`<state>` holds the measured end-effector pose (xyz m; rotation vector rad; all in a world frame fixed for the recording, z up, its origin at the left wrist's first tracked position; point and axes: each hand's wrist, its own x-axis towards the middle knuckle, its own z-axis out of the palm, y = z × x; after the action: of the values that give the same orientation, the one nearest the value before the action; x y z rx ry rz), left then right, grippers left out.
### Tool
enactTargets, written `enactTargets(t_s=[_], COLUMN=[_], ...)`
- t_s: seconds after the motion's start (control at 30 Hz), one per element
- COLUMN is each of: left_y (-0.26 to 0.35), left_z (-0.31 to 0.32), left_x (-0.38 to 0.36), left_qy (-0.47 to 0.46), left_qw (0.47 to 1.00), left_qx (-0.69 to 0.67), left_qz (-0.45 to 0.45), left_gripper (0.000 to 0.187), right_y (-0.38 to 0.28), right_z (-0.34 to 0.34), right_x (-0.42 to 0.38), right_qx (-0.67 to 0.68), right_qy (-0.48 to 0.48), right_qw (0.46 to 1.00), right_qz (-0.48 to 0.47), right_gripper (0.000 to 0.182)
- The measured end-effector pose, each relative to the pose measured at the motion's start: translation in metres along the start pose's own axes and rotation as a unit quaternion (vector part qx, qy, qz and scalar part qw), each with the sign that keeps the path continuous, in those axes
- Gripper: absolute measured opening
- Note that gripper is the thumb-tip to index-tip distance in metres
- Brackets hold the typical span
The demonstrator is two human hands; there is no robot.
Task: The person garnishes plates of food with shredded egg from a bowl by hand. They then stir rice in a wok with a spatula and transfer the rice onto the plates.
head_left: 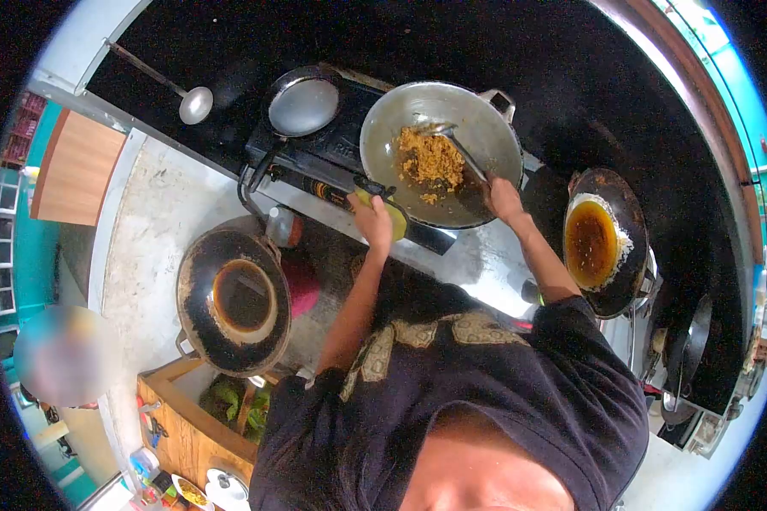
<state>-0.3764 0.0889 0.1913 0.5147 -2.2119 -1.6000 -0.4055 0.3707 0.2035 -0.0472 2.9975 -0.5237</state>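
A large grey wok (486, 128) rests on the black stove (294, 156), with browned, crumbly food (432, 160) heaped in it. My right hand (504, 199) is closed round the handle of a metal spatula (460, 146), whose head lies in the food. My left hand (372, 223) grips a yellow-green cloth (395, 223) at the near left side of the wok. Left of the wok, a small frying pan (303, 107) sits on the stove.
A ladle (195, 105) lies at the back left. A dark wok (193, 294) with brown liquid stands at the left, and another (605, 185) with dark liquid and white bits at the right. A wooden crate (187, 409) holds green items. More pans hang at the far right.
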Motion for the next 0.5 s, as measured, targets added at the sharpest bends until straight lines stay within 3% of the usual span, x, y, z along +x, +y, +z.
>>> enactTargets(t_s=[0.07,0.2,0.27,0.37,0.5], left_y=[0.006,0.002,0.008,-0.006,-0.023], left_z=[-0.001,0.0,-0.003,-0.003,0.004], left_x=[-0.001,0.004,0.0,0.004,0.006], left_qy=[0.02,-0.011,0.004,-0.044,0.01], left_qw=[0.999,1.0,1.0,0.997,0.998], left_qx=[0.035,-0.008,0.003,-0.033,0.01], left_qz=[0.033,-0.026,-0.021,-0.046,0.058], left_gripper=[0.044,0.05,0.053,0.056,0.056], right_y=[0.012,-0.012,-0.009,-0.016,-0.034], right_z=[-0.003,-0.05,-0.041,-0.014,0.015], right_x=[-0.021,-0.042,-0.031,0.009,0.039], right_qx=[-0.029,0.008,0.026,0.037,0.055], right_qy=[-0.022,-0.026,-0.005,0.055,0.066], right_qw=[0.999,0.999,0.999,0.996,0.995], right_qz=[0.0,0.031,0.045,0.055,0.049], right_gripper=[0.02,0.023,0.027,0.029,0.029])
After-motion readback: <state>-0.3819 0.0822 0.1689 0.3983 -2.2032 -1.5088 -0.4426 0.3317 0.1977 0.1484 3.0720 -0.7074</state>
